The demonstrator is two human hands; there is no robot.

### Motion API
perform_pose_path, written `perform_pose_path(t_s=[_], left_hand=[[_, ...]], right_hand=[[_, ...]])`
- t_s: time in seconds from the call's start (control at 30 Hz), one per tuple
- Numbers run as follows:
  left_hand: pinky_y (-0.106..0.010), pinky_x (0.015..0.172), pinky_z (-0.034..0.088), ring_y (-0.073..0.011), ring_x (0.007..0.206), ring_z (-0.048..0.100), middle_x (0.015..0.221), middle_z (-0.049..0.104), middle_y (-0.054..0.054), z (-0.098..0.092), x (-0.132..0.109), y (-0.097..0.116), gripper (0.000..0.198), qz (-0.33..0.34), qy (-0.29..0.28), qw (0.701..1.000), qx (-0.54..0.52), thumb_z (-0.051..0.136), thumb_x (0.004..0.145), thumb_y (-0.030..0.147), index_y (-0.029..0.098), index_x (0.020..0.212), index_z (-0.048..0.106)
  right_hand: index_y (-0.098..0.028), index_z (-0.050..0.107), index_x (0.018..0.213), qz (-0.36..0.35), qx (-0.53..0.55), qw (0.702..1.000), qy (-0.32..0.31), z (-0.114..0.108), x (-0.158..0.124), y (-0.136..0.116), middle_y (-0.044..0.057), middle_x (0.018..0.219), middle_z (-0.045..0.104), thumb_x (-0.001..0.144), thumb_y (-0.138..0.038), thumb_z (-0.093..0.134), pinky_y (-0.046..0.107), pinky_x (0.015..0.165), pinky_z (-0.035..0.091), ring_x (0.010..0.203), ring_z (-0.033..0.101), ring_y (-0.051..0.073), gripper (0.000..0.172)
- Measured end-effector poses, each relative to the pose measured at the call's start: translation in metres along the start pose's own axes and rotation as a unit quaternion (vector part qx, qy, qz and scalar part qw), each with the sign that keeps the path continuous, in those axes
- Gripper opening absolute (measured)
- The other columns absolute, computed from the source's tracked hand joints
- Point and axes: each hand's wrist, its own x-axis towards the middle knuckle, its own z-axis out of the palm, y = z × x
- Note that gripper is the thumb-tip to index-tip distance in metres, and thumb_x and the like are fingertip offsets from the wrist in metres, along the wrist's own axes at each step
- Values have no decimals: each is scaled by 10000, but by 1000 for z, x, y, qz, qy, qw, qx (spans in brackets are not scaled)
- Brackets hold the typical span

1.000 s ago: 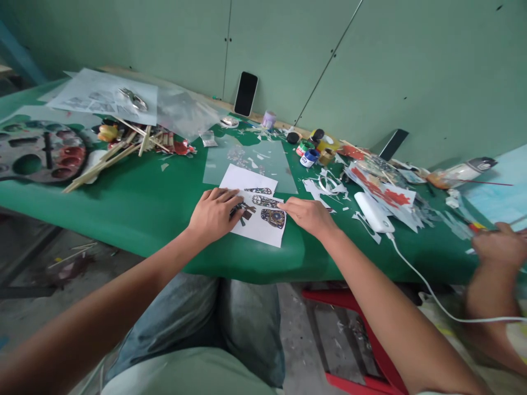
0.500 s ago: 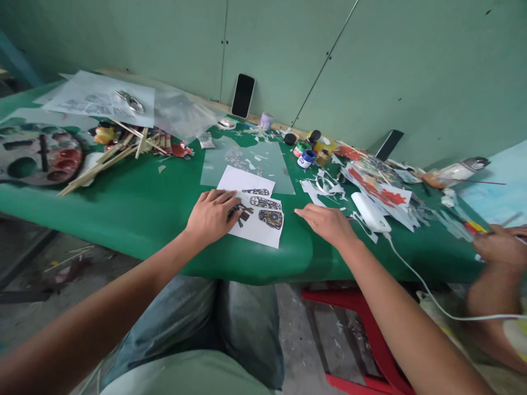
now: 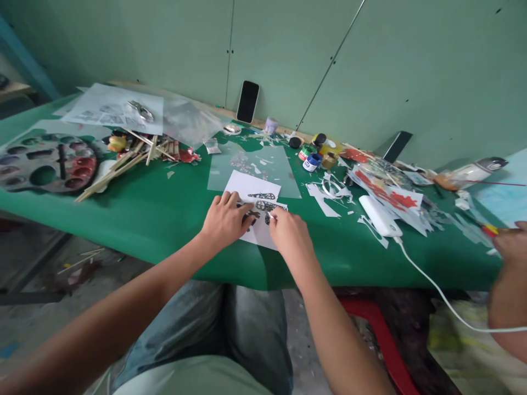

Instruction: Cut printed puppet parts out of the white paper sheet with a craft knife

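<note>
A white printed paper [image 3: 259, 237] with dark, ornate shapes lies on the green table in front of me. A second white sheet [image 3: 247, 184] sits partly under its far edge. My left hand [image 3: 224, 218] rests on the left side of the paper, fingers bent loosely and apart, thumb beside a dark printed shape. Close to that thumb, my right hand [image 3: 288, 227] is over the paper's right part, thumb and forefinger pinched together. Whatever is in this pinch is too small to tell. Beyond the sheets is a translucent sheet [image 3: 284, 170] with white scraps.
A paint palette [image 3: 53, 170] and wooden sticks [image 3: 109, 178] lie left. Paint jars [image 3: 313, 161], paper scraps and a white corded device [image 3: 376, 216] are on the right. A phone [image 3: 248, 101] leans against the wall. Another person's hand [image 3: 513, 241] is at far right.
My right hand has moved left from the bare table onto the printed paper, covering part of its shapes. The left hand stays on the paper. The view has shifted slightly.
</note>
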Motion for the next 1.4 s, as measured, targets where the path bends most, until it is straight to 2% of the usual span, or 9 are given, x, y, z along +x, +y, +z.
perform_pose_path(t_s=[0.23, 0.43, 0.77, 1.03, 1.23, 1.4], left_hand=[[-427, 980, 395, -279, 1217, 492, 1340, 584, -57, 10, -2, -7, 358, 28, 3, 998, -49, 408, 963, 405, 226, 1189, 620], [-467, 946, 404, -310, 1213, 496, 1355, 576, -54, 9, -3, -7, 349, 25, 4, 998, -64, 411, 958, 389, 251, 1196, 626], [-482, 937, 397, -317, 1230, 481, 1382, 554, -39, 9, -4, -6, 351, 23, -2, 997, -70, 405, 959, 390, 301, 1204, 640], [-477, 942, 393, -319, 1227, 479, 1364, 570, -38, 9, -3, -6, 368, 15, -2, 997, -75, 404, 958, 402, 298, 1218, 642], [-475, 938, 396, -320, 1227, 483, 1367, 571, -37, 8, -3, -5, 377, 17, -1, 997, -73, 395, 963, 408, 298, 1227, 641], [-477, 928, 403, -317, 1228, 488, 1367, 573, -39, 8, -2, -6, 384, 20, 3, 997, -69, 380, 973, 402, 295, 1238, 634]], right_hand=[[-204, 668, 1011, 34, -14, 999, -3, 10, 1, -11, 120, 866, 720, 907, -162, 421, 285, 592, 423, 789, 682, 233, 271], [-173, 678, 1015, 57, -20, 998, 11, 13, 0, -20, 152, 866, 715, 886, -136, 416, 297, 610, 453, 772, 686, 240, 294], [-181, 677, 1008, 69, -17, 997, 27, 20, -1, -21, 137, 865, 717, 899, -133, 388, 301, 594, 443, 753, 680, 239, 312], [-186, 683, 1065, 72, -29, 997, 17, 19, -20, -24, 137, 837, 711, 908, -133, 383, 287, 555, 434, 709, 677, 229, 342], [-196, 645, 1149, 5, -80, 996, 38, 26, -37, -9, 121, 1030, 704, 951, -154, 349, 273, 536, 428, 723, 683, 197, 358], [-166, 563, 1301, -58, -124, 990, 39, 30, -40, 8, 128, 1162, 673, 957, -147, 326, 279, 535, 447, 717, 690, 190, 419]])
